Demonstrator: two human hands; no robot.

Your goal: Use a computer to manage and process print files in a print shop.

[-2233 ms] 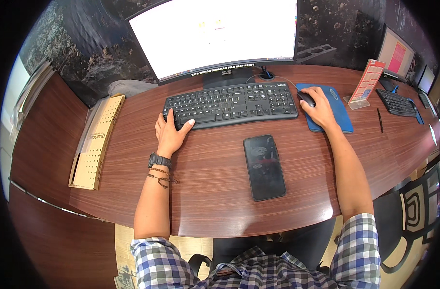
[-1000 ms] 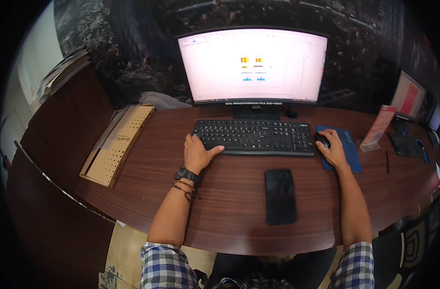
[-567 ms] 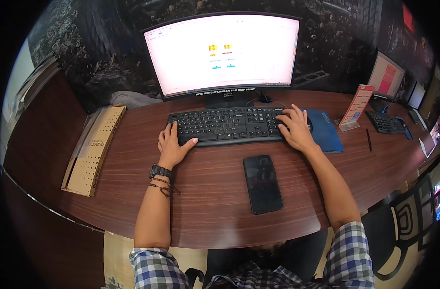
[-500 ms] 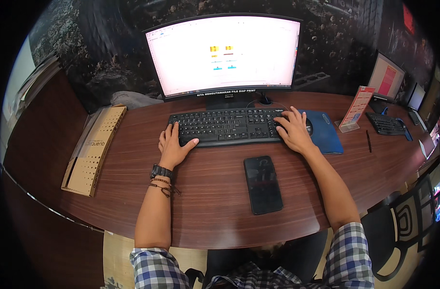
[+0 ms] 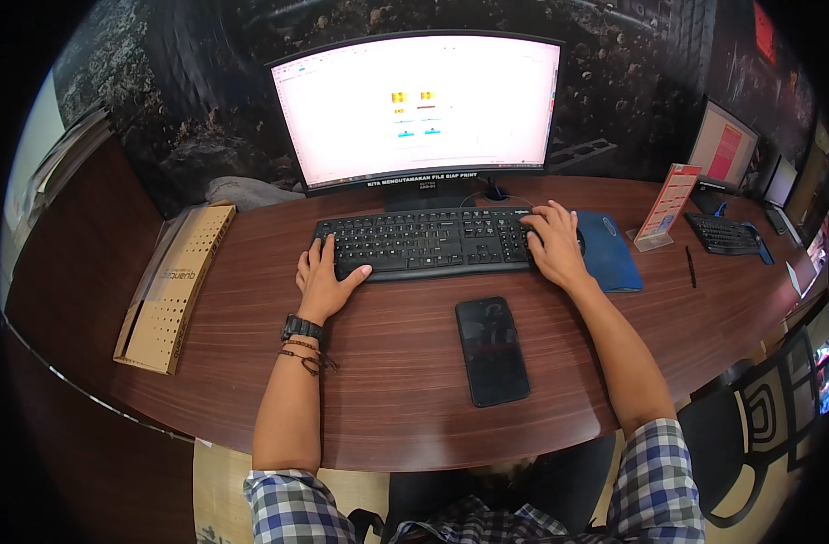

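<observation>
Head view: the left hand (image 5: 324,279) rests with fingers spread loosely on the left end of the black keyboard (image 5: 428,242), which lies before the curved monitor (image 5: 419,109). The right hand (image 5: 552,247) lies flat and relaxed over its right end, holding nothing. A sliding forearm could nudge the dark smartphone (image 5: 492,350) just beside it. Half a second earlier, the scene looks the same.

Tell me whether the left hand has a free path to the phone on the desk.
Probably yes: the left hand rests at the keyboard, and only bare desk lies between it and the phone.
</observation>
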